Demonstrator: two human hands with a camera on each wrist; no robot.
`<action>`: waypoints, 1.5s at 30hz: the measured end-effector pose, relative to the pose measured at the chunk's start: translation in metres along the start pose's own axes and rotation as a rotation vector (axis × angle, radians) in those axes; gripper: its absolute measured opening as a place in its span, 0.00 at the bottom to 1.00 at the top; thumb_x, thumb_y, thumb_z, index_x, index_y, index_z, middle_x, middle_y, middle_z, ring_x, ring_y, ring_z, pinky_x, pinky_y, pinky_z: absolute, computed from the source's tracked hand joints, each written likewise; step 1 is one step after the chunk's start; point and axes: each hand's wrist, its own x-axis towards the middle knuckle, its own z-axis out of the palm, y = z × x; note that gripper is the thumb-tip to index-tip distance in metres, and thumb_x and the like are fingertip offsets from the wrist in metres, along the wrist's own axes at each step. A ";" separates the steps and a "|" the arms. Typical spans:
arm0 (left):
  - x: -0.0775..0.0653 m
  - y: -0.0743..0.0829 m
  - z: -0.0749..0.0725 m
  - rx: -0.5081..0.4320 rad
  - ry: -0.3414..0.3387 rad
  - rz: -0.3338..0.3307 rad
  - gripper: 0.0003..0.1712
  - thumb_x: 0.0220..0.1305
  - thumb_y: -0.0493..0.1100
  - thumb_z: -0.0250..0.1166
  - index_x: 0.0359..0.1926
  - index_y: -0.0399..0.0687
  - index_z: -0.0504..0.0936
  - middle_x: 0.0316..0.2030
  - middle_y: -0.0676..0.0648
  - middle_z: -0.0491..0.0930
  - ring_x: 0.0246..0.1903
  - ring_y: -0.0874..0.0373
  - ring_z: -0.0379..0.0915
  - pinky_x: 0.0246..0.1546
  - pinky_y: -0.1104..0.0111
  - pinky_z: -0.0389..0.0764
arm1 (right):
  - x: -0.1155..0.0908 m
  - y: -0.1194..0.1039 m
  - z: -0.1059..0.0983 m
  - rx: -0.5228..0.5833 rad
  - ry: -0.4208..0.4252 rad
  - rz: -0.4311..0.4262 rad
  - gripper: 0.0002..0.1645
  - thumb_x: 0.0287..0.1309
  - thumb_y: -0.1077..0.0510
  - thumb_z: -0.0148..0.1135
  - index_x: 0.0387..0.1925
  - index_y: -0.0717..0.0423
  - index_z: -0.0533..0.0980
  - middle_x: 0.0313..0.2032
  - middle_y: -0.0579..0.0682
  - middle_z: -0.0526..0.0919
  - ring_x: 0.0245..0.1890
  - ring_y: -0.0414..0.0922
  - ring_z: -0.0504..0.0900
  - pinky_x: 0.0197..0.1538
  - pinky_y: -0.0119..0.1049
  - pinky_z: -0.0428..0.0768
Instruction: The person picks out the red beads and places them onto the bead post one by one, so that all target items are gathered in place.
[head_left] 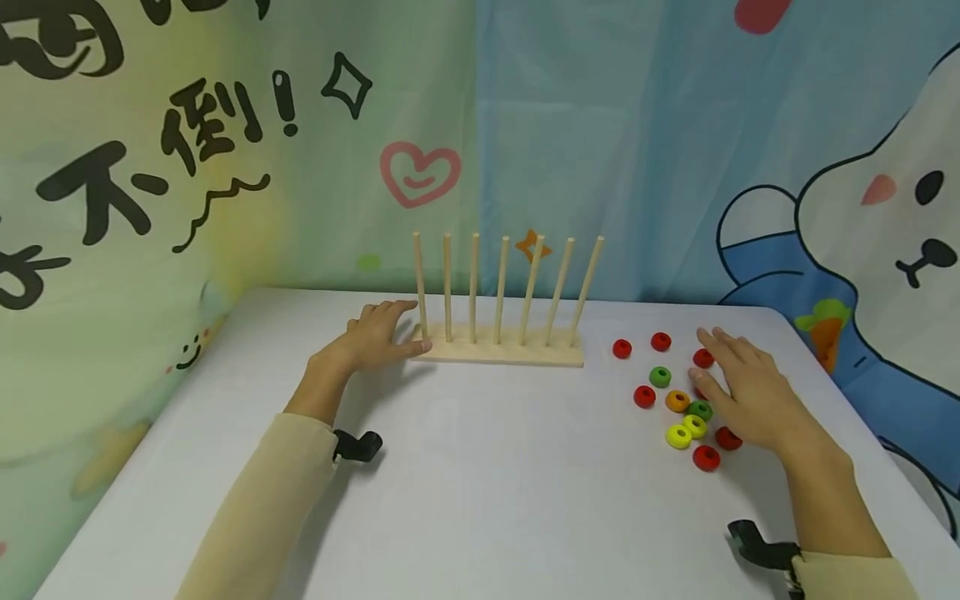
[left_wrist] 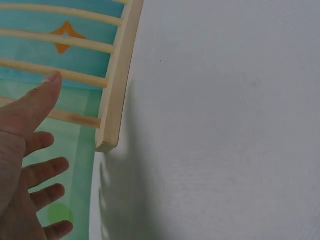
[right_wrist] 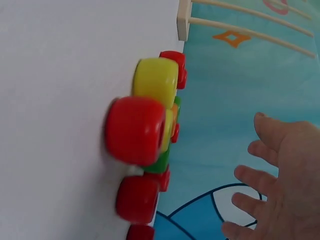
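A wooden peg rack (head_left: 498, 353) with several upright pegs stands at the back of the white table. My left hand (head_left: 378, 335) is at its left end, fingers spread, the thumb overlapping the base in the head view. The left wrist view shows that hand (left_wrist: 30, 165) with fingers apart and nothing in the palm. My right hand (head_left: 750, 392) hovers over the right edge of a group of beads, its fingers extended and holding nothing. Among the beads are a red bead (head_left: 707, 457), a yellow bead (head_left: 678, 437), an orange bead (head_left: 677, 401) and a green bead (head_left: 660, 377). The right hand partly hides some red ones.
The white table (head_left: 480, 483) reaches back to a printed cloth backdrop (head_left: 570, 125). Black wrist mounts (head_left: 358, 446) sit on both forearms near the sleeves. In the right wrist view, a large red bead (right_wrist: 134, 131) is nearest the camera.
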 end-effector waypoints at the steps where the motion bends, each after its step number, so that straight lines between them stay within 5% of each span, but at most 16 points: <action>1: 0.000 -0.001 0.000 -0.007 -0.004 0.003 0.50 0.61 0.71 0.60 0.76 0.53 0.56 0.71 0.41 0.60 0.68 0.38 0.52 0.59 0.34 0.55 | -0.001 0.001 0.000 0.009 -0.010 -0.001 0.42 0.72 0.43 0.50 0.76 0.58 0.50 0.71 0.71 0.52 0.68 0.74 0.49 0.55 0.78 0.55; 20: -0.005 -0.011 0.007 -0.056 0.014 0.033 0.44 0.59 0.67 0.66 0.71 0.57 0.65 0.70 0.43 0.61 0.66 0.40 0.55 0.58 0.33 0.56 | -0.018 0.035 0.002 0.022 0.026 0.009 0.40 0.71 0.50 0.54 0.74 0.64 0.53 0.66 0.75 0.59 0.62 0.75 0.57 0.52 0.76 0.62; 27: -0.002 -0.017 0.015 -0.069 -0.006 0.058 0.41 0.61 0.68 0.63 0.70 0.56 0.68 0.71 0.44 0.60 0.67 0.39 0.54 0.58 0.31 0.54 | -0.025 0.050 0.006 0.019 -0.082 0.069 0.42 0.69 0.49 0.56 0.73 0.66 0.52 0.64 0.78 0.58 0.60 0.77 0.58 0.51 0.74 0.65; 45: 0.005 -0.018 0.020 -0.047 0.001 0.039 0.34 0.65 0.63 0.61 0.66 0.54 0.73 0.68 0.43 0.68 0.64 0.38 0.61 0.55 0.35 0.59 | -0.031 0.065 0.008 -0.011 -0.195 0.153 0.39 0.63 0.47 0.63 0.65 0.70 0.64 0.56 0.78 0.68 0.55 0.75 0.65 0.50 0.70 0.69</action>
